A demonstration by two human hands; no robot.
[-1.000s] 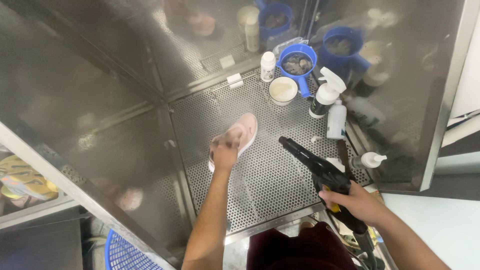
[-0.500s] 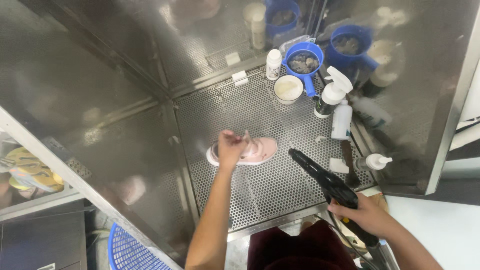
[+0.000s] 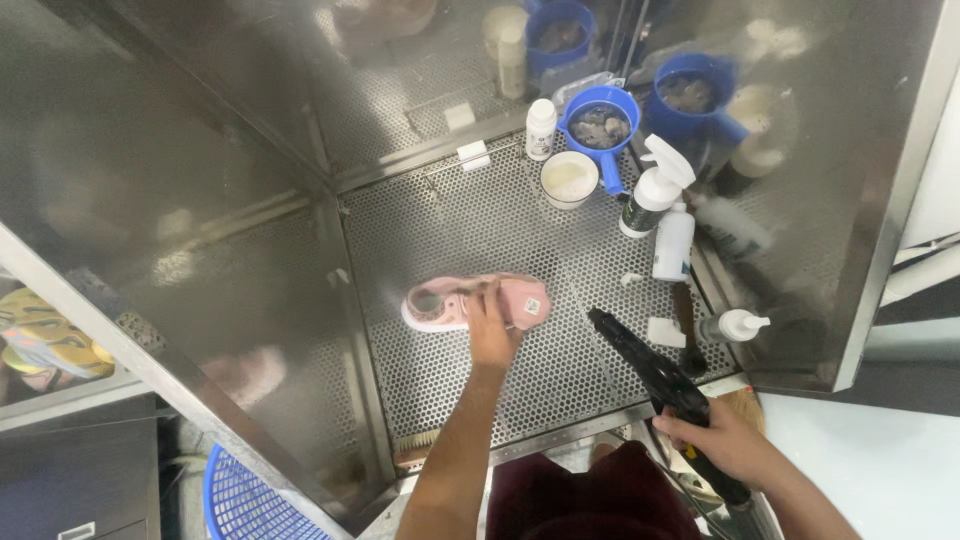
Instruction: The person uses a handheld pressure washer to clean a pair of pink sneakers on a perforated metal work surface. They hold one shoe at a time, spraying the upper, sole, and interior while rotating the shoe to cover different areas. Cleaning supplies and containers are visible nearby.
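Observation:
A pink sneaker (image 3: 445, 303) lies on its side on the perforated steel floor (image 3: 480, 225) of a metal booth, toe to the left. My left hand (image 3: 493, 328) grips the sneaker at its opening, near the heel. My right hand (image 3: 728, 440) holds a black spray gun (image 3: 650, 368) by its handle at the booth's front right. The gun's nozzle points up and left, toward the shoe, and stays a short way from it.
At the back right stand a blue cup with a handle (image 3: 600, 122), a white cup (image 3: 569, 178), a small white bottle (image 3: 541, 128) and two spray bottles (image 3: 655, 190). A dark brush (image 3: 686, 325) and pump bottle (image 3: 735, 325) lie right. A blue basket (image 3: 235, 500) sits below left.
My left hand has turned the sneaker from a diagonal pose to lying sideways and drawn it nearer the front. My right hand with the gun has shifted right and lower.

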